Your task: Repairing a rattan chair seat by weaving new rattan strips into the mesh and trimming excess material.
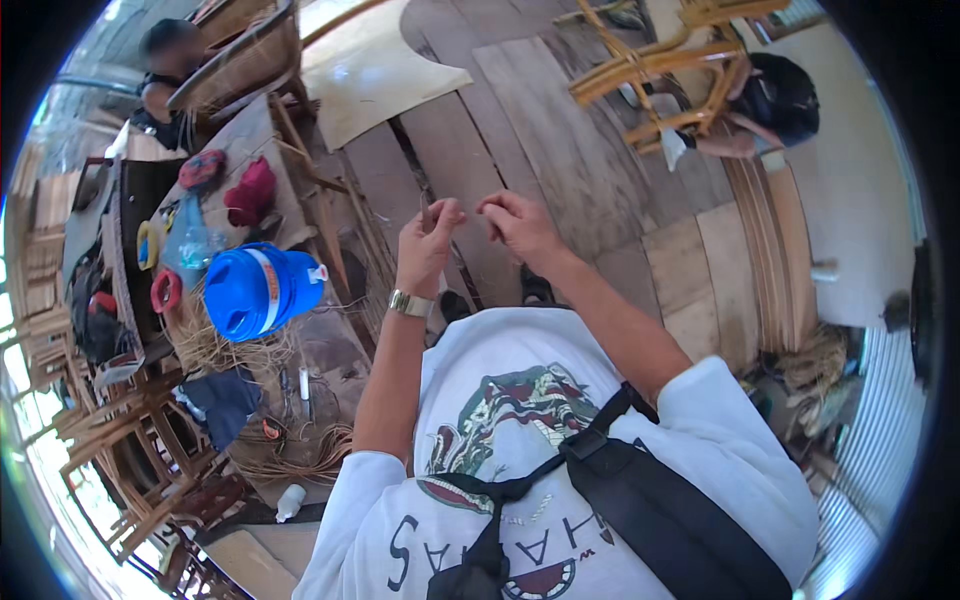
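Both hands are raised in front of my body, a short gap apart, above the plank floor (440,150). My left hand (428,240), with a metal watch (410,303) at the wrist, is closed. A thin dark sliver shows at its fingers, too small to name. My right hand (520,230) is closed as well, its fingers curled in toward the left hand. Whatever it may hold is hidden or too fine to make out.
On the workbench (330,335) at left stand a blue water jug (262,290), a dark red cloth (251,192) and loose cane strips (300,462). A person (168,85) sits far left. Another person (780,100) bends at a rattan chair frame (660,65), far right. Long boards (770,260) lie at right.
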Tool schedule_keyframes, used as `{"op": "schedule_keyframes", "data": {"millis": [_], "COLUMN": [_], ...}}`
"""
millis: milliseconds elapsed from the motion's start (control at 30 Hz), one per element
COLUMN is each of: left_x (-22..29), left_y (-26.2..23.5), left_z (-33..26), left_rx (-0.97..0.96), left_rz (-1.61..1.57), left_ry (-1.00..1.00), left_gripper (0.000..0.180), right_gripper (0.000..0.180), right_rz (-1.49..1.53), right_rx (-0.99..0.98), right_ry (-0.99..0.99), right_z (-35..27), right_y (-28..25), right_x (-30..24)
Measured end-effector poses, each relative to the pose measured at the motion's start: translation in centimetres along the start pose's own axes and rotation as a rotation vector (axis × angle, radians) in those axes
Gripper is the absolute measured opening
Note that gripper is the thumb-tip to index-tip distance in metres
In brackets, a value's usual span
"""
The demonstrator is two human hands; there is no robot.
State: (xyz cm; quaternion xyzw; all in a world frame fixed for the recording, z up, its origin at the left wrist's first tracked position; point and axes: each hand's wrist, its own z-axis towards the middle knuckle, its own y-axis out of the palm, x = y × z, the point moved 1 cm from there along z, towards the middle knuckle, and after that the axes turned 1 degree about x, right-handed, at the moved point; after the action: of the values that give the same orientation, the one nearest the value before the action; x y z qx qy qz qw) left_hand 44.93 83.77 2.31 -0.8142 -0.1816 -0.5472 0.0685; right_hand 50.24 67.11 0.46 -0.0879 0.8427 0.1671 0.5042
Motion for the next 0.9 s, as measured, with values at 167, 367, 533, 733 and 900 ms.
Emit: {"op": "schedule_keyframes", "data": {"millis": [167, 367, 533, 733, 900], "left_x": [-1.8, -1.0, -1.9, -8.7, -9.6], "left_y": [2.7, 0.5, 4.1, 14.0, 20.5], "left_z": [2.4, 8.6, 11.0, 5.7, 3.1], "left_rx": [-0.138, -0.094, -0.112, -0.242, -0.478], "left_rz": [0.106, -0.085, -0.247, -0.308, -0.133], "left_ry": [-0.016, -0.141, -0.171, -0.552, -0.574], "left_gripper": [0.028, 0.013, 0.022, 0.036, 0.031], "right_gripper": [0.018, 0.017, 0.015, 0.016, 0.016], "right_rz": [-0.007, -0.019, -0.028, 0.006, 0.036], "right_rx": [-0.134, -0.236, -0.166, 0.011, 0.174], "right_ry": [0.05, 0.118, 0.144, 0.11, 0.115], "right_z": [-1.5, -4.8, -5.7, -4.5, -4.9], "right_y": [-2.4, -9.8, -14.0, -18.0, -20.8], "right_x": [0.5, 1.9, 0.8, 2.0, 2.9]}}
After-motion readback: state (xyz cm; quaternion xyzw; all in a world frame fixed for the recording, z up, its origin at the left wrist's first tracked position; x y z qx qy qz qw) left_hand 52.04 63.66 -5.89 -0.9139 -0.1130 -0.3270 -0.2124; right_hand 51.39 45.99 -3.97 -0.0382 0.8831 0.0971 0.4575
